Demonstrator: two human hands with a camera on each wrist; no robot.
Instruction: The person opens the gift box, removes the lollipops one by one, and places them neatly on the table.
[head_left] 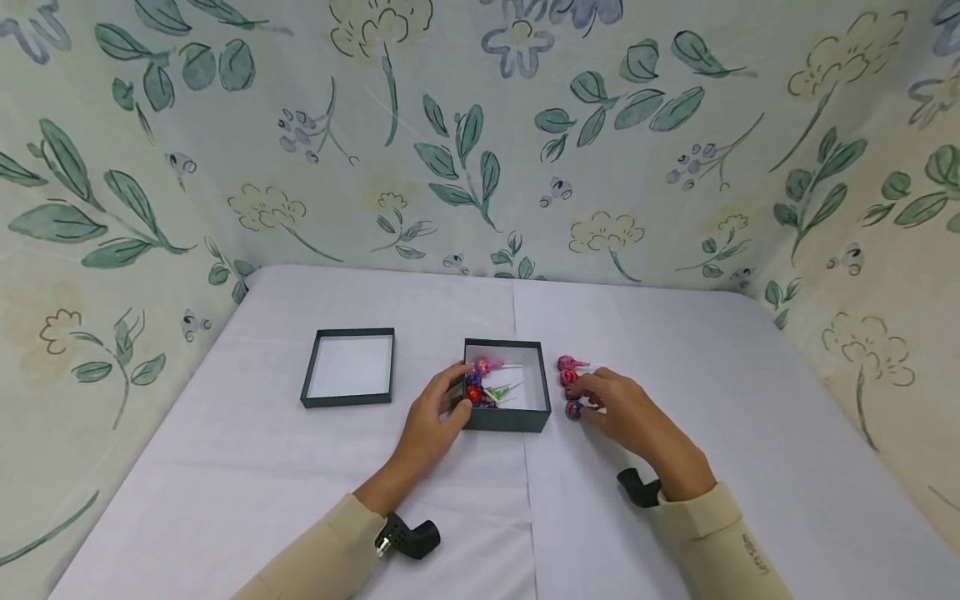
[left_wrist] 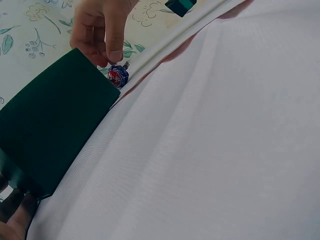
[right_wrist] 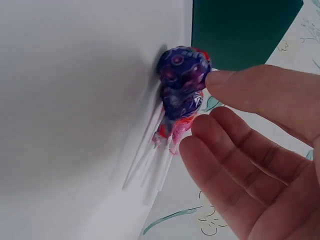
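Note:
My left hand [head_left: 429, 417] grips the left side of a dark green box [head_left: 506, 422], fingers at its side wall and thumb at the near left corner. Several wrapped lollipops [head_left: 474, 393] lie inside against that wall, sticks pointing right. Just right of the box, my right hand [head_left: 622, 412] reaches over a row of lollipops, including a pink one [head_left: 568, 362] and a red one [head_left: 567, 378]. In the right wrist view, its thumb touches a purple lollipop [right_wrist: 181, 67] at the near end of the row, while the other fingers are bent loosely beside the wrappers, apart from the thumb.
To the left lies a shallow, dark-edged box lid [head_left: 347, 400] with its white inside facing up. A white cloth [head_left: 465, 500] covers the table. Floral fabric [head_left: 465, 167] hangs behind and at both sides. Each wrist carries a small black camera [head_left: 411, 537].

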